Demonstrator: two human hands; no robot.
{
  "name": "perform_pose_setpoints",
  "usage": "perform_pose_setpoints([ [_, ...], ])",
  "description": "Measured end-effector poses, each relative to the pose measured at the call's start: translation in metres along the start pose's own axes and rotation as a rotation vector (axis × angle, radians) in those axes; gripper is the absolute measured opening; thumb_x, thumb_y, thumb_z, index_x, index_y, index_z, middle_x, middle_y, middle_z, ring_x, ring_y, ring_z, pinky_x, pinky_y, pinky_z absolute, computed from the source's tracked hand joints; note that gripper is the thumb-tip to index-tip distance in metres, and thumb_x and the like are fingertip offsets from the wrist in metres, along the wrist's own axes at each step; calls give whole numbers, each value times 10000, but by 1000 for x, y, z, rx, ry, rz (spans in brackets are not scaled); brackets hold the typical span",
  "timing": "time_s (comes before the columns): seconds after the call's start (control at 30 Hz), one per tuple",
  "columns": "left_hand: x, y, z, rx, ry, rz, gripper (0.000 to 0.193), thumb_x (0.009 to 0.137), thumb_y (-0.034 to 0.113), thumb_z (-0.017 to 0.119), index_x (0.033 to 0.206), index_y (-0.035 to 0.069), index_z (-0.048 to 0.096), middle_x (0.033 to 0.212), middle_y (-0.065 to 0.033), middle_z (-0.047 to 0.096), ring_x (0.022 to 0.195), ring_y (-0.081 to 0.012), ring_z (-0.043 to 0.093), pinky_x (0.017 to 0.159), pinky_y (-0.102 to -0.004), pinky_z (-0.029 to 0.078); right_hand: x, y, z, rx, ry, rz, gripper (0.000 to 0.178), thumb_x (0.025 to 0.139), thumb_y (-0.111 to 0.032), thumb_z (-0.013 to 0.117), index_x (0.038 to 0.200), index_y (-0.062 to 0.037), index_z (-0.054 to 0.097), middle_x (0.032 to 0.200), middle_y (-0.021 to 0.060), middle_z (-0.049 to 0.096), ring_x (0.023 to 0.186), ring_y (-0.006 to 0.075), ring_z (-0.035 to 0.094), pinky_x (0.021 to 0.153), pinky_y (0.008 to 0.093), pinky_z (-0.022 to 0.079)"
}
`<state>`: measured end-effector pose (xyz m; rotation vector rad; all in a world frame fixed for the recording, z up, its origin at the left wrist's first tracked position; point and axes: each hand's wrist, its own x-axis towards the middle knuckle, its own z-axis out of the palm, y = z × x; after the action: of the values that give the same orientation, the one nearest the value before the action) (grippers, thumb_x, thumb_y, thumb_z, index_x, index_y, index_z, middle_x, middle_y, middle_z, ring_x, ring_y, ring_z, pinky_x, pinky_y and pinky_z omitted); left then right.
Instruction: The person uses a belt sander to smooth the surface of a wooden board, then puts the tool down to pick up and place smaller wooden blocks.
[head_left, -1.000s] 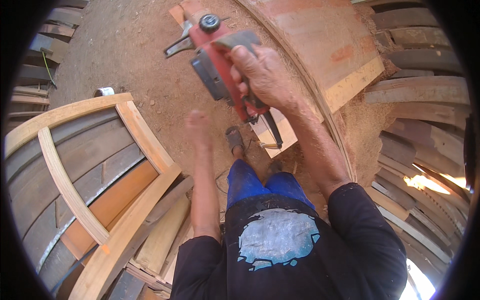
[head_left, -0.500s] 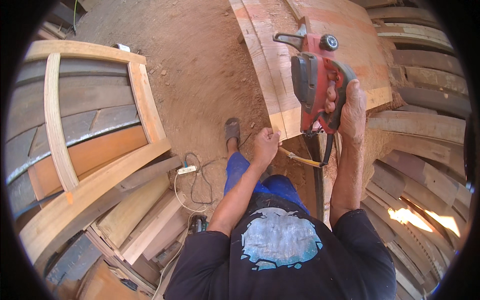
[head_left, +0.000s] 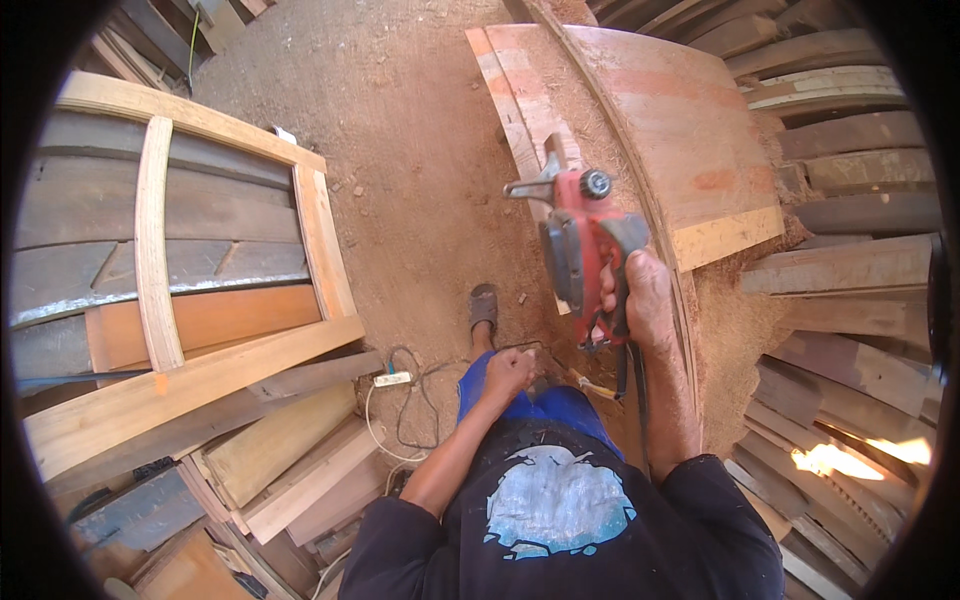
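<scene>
My right hand grips the rear handle of a red and black electric hand planer, its fingers wrapped round the handle. The planer is beside a long narrow board standing on edge over a plywood sheet; whether they touch I cannot tell. Low over my lap, my left hand is closed, and what it may hold is hidden. Between that hand and the planer runs the planer's power cord, with a yellowish wrapped stretch.
A wooden frame leans on stacked boards at left. Near it a white socket strip with tangled cables lies on the dusty floor. Timber stacks line the right. Shavings lie around the board.
The planer and my right hand have moved left relative to the board and sheet. My left hand has drawn back toward my lap. The view has shifted, and the long board's edge now shows fully.
</scene>
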<state>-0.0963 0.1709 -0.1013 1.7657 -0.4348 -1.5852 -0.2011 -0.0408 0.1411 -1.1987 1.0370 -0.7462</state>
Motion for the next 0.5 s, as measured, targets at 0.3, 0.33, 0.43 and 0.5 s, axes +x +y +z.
perform_pose_setpoints([
  [0.3, -38, 48, -22, -99, 425, 311, 342, 973, 246, 668, 1185, -20, 629, 999, -96, 684, 893, -154, 642, 785, -309, 525, -36, 24, 4, -83, -214, 40, 606, 1036, -607, 474, 1082, -10, 568, 694, 15, 556, 553, 81, 528, 489, 236, 431],
  [0.33, -39, 54, -20, -134, 428, 321, 372, 978, 240, 662, 1229, -28, 604, 1054, -110, 675, 940, -155, 637, 825, -308, 521, -40, 25, 2, -89, -231, 61, 607, 1036, -610, 473, 1072, -12, 573, 686, 13, 551, 549, 83, 525, 491, 235, 429],
  [0.43, -32, 55, -16, -175, 440, 338, 385, 995, 252, 636, 1242, -40, 594, 1132, -144, 666, 1026, -191, 636, 912, -333, 508, -48, 31, -4, -84, -224, 52, 604, 1037, -602, 477, 1091, -9, 576, 669, 11, 544, 542, 88, 521, 497, 251, 430],
  [0.5, -23, 47, -19, -124, 444, 355, 395, 1005, 262, 617, 1255, -43, 587, 1162, -159, 661, 1071, -217, 629, 954, -349, 493, -54, 30, -6, -69, -218, 57, 597, 1040, -593, 476, 1100, -8, 576, 666, 10, 542, 543, 89, 521, 498, 257, 429],
])
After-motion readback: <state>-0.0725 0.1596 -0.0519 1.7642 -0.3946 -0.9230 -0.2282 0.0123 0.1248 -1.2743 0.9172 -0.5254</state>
